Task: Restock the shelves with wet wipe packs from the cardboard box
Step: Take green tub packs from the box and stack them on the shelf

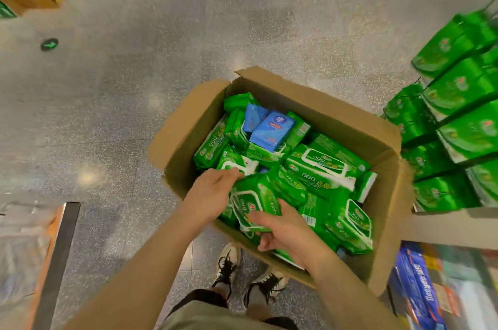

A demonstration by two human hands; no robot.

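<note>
Though both hands are already down in the box [388,195], the hold looks only half made. Nearest me, the right hand [283,230] lies palm-up under the near edge of a green pack [253,205], its thumb over the pack's right side and its fingers curled beneath, so the pack rests across them rather than in a firm pinch. The left hand [213,195] comes in from the other side, fingers bent and touching the pack's far left corner — the pack sits tilted between the two hands, on top of the heap at the box's near left. I'd judge these packs soft and squashy, with slick film that could slide from a loose hold, and moderately heavy since they are wet inside. The stiffer white lid panel on the face gives no grip, so taking it by the two short ends, or flat from below as the right hand does, seems safest. Further in, the box holds many more green packs [323,168] lying every which way, with two blue packs [269,130] at the far end. Beyond, to the right, the shelves [442,222] carry rows of the same green packs — near the box.
</note>
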